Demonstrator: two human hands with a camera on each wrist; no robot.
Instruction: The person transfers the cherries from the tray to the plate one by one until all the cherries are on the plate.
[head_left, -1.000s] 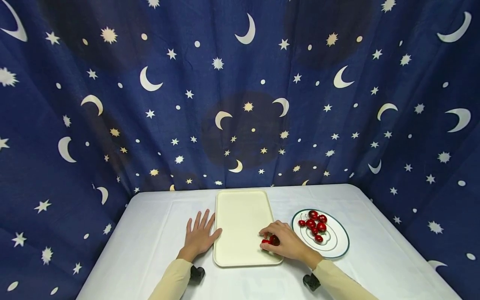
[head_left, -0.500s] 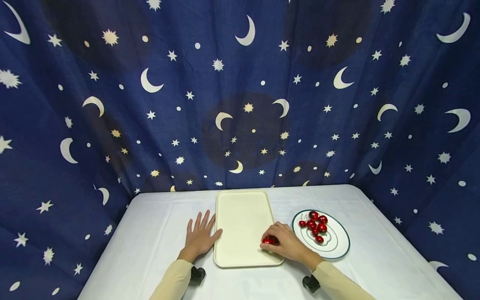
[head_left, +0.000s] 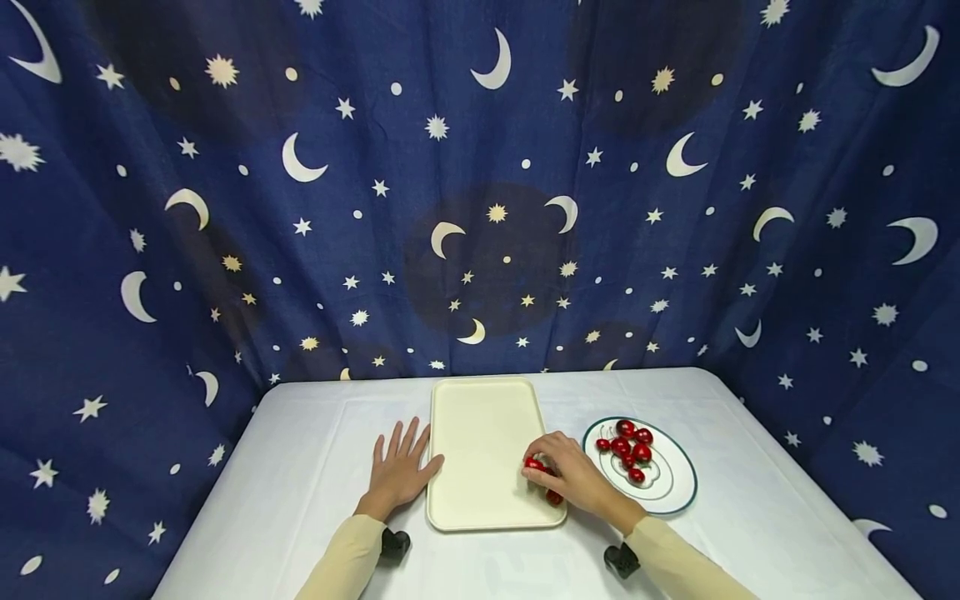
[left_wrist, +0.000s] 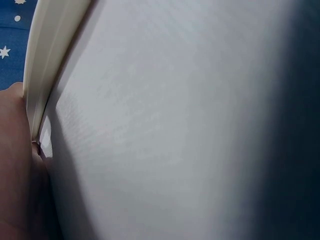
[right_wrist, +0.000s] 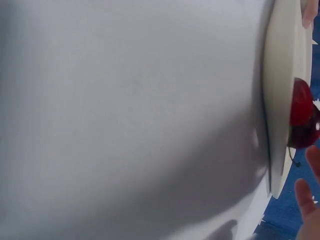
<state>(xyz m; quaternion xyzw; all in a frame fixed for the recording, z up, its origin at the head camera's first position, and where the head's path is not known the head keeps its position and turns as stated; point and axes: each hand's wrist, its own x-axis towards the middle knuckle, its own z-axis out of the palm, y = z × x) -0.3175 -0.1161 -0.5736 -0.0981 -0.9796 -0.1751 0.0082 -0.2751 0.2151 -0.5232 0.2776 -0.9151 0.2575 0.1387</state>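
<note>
My right hand (head_left: 573, 475) is over the right side of a cream tray (head_left: 480, 442), its fingers curled round a red cherry (head_left: 534, 463). Below the thumb, near the tray's front right corner, lies another cherry (head_left: 554, 497). In the right wrist view a bright red cherry (right_wrist: 301, 102) and a darker cherry (right_wrist: 304, 134) with a stem show at the tray's rim, close to the fingertips; the rest of that hand is out of frame. My left hand (head_left: 397, 477) lies flat with spread fingers on the cloth, its thumb touching the tray's left rim.
A white plate (head_left: 678, 487) with a dark green rim stands right of the tray, bearing several cherries (head_left: 641, 452). White cloth (head_left: 315, 467) covers the table. A blue curtain (head_left: 480, 275) with moons and stars hangs behind and at both sides.
My right hand has shifted slightly away from me over the tray. One cherry has moved up with the fingers; another now shows below the thumb. The left hand has stayed still.
</note>
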